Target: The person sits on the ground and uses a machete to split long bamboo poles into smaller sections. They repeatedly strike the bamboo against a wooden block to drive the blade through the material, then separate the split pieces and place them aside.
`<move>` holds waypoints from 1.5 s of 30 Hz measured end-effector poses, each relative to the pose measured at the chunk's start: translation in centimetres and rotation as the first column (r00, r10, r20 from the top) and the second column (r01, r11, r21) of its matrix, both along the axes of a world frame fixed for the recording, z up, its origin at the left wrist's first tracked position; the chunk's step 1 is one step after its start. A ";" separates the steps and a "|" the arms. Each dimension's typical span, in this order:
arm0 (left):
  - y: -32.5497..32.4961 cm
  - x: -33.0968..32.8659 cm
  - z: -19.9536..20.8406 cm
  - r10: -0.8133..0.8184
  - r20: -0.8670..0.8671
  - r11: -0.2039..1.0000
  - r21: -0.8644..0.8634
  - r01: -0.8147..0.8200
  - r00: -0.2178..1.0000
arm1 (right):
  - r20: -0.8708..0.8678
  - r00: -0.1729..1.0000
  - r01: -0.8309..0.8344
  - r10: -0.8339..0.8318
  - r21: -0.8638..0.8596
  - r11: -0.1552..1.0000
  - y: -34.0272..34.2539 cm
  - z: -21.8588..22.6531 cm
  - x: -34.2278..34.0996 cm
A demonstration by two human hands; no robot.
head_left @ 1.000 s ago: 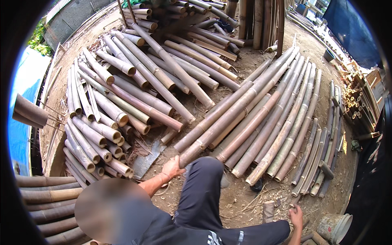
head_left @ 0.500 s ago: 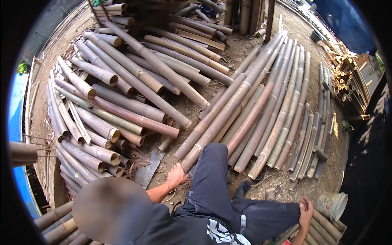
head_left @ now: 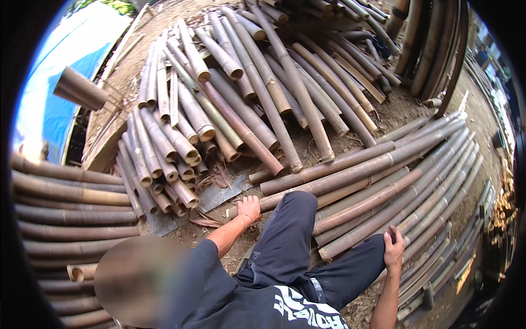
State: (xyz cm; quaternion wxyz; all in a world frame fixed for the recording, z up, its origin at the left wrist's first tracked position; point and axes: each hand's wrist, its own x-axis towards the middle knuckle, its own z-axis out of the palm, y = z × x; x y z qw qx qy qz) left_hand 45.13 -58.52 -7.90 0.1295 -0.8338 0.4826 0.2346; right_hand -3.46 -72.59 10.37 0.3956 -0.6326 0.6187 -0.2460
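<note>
My left hand [head_left: 249,208] is closed around the near end of a long bamboo pole [head_left: 339,174], with a short stub of it showing past my fingers. This pole slants away to the far right beside several others on the ground. My bent left knee [head_left: 298,211] is right next to it. My right hand [head_left: 393,249] lies over my right knee [head_left: 364,255] with its fingers apart, holding nothing. Just beyond that knee run more brown bamboo poles [head_left: 383,219], laid side by side.
A heap of bamboo poles [head_left: 246,109] fills the far middle, cut ends toward me. More poles [head_left: 76,214] are stacked at the left. A grey metal sheet [head_left: 224,193] lies on the dirt near my left hand. Upright poles [head_left: 433,49] stand at the far right.
The view has turned left, bringing the left stack of poles into sight. My left hand stays on the pole, and its end now shows past my fingers. My right hand stays on my knee.
</note>
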 end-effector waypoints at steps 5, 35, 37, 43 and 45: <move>-2.3 3.8 3.0 -0.038 -0.058 0.966 0.255 0.051 0.998 | -0.106 0.983 -0.153 0.151 -0.016 0.988 -10.1 -8.3 -2.4; -36.5 -9.1 7.2 -0.888 -0.013 0.451 0.167 0.877 0.459 | -0.493 0.845 -0.022 -0.210 -0.423 0.906 -25.4 -18.7 0.8; -34.3 -6.6 6.4 -0.839 0.179 0.528 0.044 0.848 0.513 | -0.474 0.859 -0.020 -0.194 -0.410 0.912 -25.4 -18.3 1.3; -46.7 -17.5 9.2 -0.731 -0.181 0.659 -0.438 0.611 0.658 | -0.473 0.857 -0.005 -0.205 -0.405 0.914 -25.8 -18.9 0.3; -53.5 -21.6 8.8 -0.784 -0.077 0.542 -0.569 0.618 0.616 | -0.472 0.860 -0.010 -0.193 -0.393 0.919 -26.0 -18.7 0.5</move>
